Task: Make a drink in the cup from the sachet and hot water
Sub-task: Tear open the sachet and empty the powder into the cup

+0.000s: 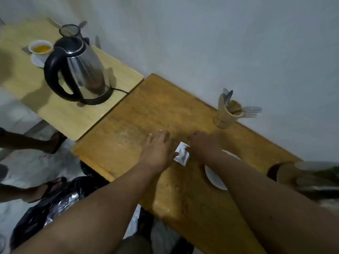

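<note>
While both bare forearms reach in from six o'clock, the small white and grey foil sachet (181, 154) lies flat on the darker orange-brown wooden table (146, 110), right between the two hands. The left hand (157, 153) is spread wide and flat, palm down, fingers fanned toward twelve o'clock, its thumb touching the sachet's nine o'clock edge. The right hand (203, 145) sits at the sachet's three o'clock side, fingers curled down onto the packet's edge; whether it is pinching or only pressing, I cannot tell. Just under the right forearm, at four o'clock from the sachet, there's a round white saucer (213, 176), partly hidden. Up at two o'clock, near the pale wall, a tan bamboo cutlery holder (227, 114) stands with forks and spoons poking out. Over at ten o'clock, well apart on the lighter pale wooden table (77, 123), stands the steel electric kettle with black handle (77, 68) on its base, and just beyond it a white cup of amber liquid (40, 47) on a saucer.
</note>
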